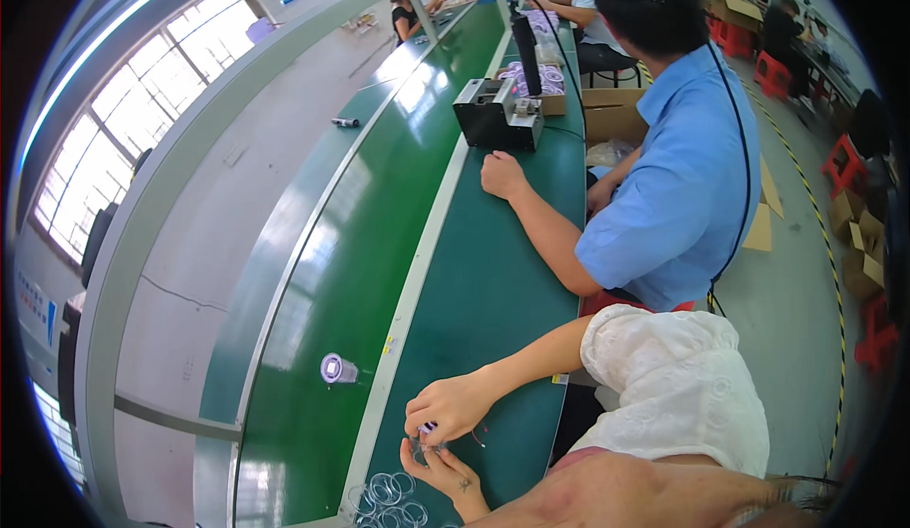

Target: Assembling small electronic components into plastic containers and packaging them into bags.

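My right hand (457,405) comes in from the white sleeve, its fingers closed around a small purple-and-white part (427,427) with what looks like a thin red wire beside it. Just below, my left hand (442,476) pinches a clear plastic piece (432,448) against that part. My fingers cover much of both, so their exact kind is hidden. Close to my left hand, several clear plastic rings (387,501) lie in a loose pile on the green worktop (450,315).
On the green conveyor belt (313,315) lies a clear cup-shaped piece with a purple rim (337,369). Beyond my right arm sits a co-worker in a blue shirt (664,177), one fist resting near a black-and-silver machine (498,116). A white metal frame (142,215) arches over the left side.
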A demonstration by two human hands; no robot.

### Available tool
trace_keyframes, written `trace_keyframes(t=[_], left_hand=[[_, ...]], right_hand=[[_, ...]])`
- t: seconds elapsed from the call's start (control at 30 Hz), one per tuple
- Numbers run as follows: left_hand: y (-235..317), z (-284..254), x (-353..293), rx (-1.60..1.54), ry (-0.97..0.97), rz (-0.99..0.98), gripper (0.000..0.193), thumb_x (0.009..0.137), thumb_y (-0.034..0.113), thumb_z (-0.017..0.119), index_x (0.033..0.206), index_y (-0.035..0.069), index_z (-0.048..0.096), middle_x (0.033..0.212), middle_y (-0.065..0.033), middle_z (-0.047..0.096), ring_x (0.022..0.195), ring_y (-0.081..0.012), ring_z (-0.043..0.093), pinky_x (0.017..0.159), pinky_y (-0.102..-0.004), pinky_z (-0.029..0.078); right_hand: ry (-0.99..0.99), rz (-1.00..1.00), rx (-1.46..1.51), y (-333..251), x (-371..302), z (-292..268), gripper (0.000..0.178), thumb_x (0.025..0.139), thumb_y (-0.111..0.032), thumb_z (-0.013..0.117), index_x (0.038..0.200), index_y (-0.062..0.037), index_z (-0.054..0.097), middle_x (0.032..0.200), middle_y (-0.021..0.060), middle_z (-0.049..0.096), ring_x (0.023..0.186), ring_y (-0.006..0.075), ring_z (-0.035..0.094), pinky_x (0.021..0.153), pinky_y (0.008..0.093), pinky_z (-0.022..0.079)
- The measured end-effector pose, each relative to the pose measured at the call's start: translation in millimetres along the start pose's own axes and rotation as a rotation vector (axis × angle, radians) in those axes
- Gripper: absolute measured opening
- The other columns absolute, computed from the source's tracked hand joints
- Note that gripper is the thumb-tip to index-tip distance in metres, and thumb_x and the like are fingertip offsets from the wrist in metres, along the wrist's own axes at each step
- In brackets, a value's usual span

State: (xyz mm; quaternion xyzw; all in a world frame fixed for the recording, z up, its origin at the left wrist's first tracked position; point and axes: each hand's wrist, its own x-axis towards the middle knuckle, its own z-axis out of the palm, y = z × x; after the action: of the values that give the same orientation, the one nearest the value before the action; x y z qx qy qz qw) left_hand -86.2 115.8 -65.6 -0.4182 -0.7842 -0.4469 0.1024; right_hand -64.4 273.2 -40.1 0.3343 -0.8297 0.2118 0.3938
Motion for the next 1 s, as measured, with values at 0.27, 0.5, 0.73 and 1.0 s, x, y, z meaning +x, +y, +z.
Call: trace_keyframes(t=[0.27, 0.5, 0.73, 1.0], left_hand=[[0.6, -8.9, -0.1, 0.081, 0.035, 0.079, 0.032, 0.084, 0.027, 0.035, 0.088, -0.003, 0.049, 0.114, -0.0216, 0.026, 0.103, -0.0318, 0.034, 0.081, -0.0368, 0.032], [-1.8, 0.2, -1.3, -0.015, 0.114, 0.118, 0.028, 0.084, 0.026, 0.037, 0.078, 0.0, 0.044, 0.108, -0.0199, 0.029, 0.104, -0.0321, 0.031, 0.082, -0.0412, 0.03], [-4.9, 1.2, -2.9, -0.073, 0.21, 0.146, 0.026, 0.083, 0.025, 0.038, 0.074, 0.0, 0.043, 0.104, -0.0186, 0.03, 0.102, -0.0318, 0.032, 0.082, -0.0431, 0.029], [-10.6, -3.2, -1.1, -0.126, 0.33, 0.175, 0.026, 0.081, 0.023, 0.04, 0.07, 0.001, 0.042, 0.099, -0.017, 0.031, 0.099, -0.0314, 0.033, 0.082, -0.0453, 0.028]], right_hand=[[-0.026, -0.011, 0.036, -3.7, 0.4, -1.8, 0.009, 0.069, -0.013, 0.055, 0.069, -0.0081, 0.048, 0.082, 0.0065, 0.045, 0.074, 0.0224, 0.047, 0.049, 0.0288, 0.042], [0.028, -0.049, 0.123, -5.0, -2.3, 2.5, 0.008, 0.072, -0.015, 0.054, 0.074, -0.0076, 0.051, 0.086, 0.008, 0.046, 0.082, 0.0252, 0.046, 0.059, 0.0313, 0.043], [-0.009, 0.241, 0.545, -11.2, -3.6, 8.9, 0.03, 0.077, -0.02, 0.051, 0.1, -0.002, 0.042, 0.101, 0.0132, 0.043, 0.095, 0.0317, 0.041, 0.079, 0.0378, 0.037], [-0.031, -0.003, 0.471, -13.2, -0.9, 14.2, 0.034, 0.076, -0.025, 0.052, 0.099, -0.0011, 0.043, 0.098, 0.0128, 0.044, 0.092, 0.0271, 0.042, 0.077, 0.0345, 0.038]])
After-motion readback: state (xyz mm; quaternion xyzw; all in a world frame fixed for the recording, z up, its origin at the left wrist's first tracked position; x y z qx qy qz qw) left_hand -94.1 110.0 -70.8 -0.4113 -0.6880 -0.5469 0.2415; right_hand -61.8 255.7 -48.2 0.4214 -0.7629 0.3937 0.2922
